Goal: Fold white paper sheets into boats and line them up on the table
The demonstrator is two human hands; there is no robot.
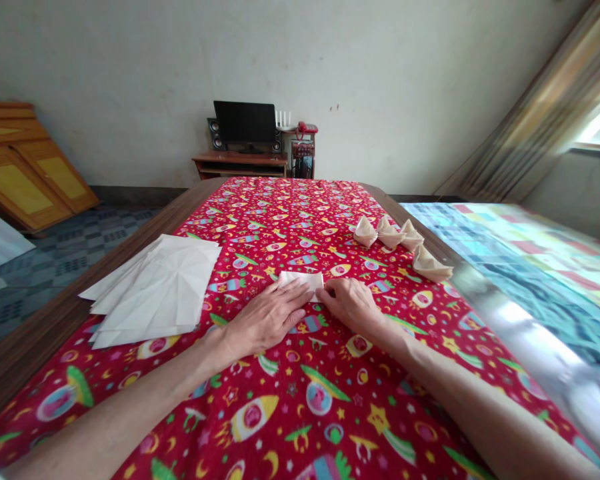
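Note:
A small folded white paper (300, 280) lies on the red patterned tablecloth (300, 400) in the middle of the table. My left hand (270, 317) lies flat on the paper's left part, fingers stretched out and pressing it down. My right hand (350, 303) touches the paper's right edge with curled fingers, pinching or creasing it. A stack of white paper sheets (155, 290) lies to the left of my left hand. Several folded cream paper shapes (403, 243) sit in a row at the far right of the cloth.
The wooden table edge (40, 327) runs along the left. A colourful mat (530, 267) lies at the right. A desk with a monitor (245, 123) stands against the far wall. A wooden cabinet (25, 173) leans at the left.

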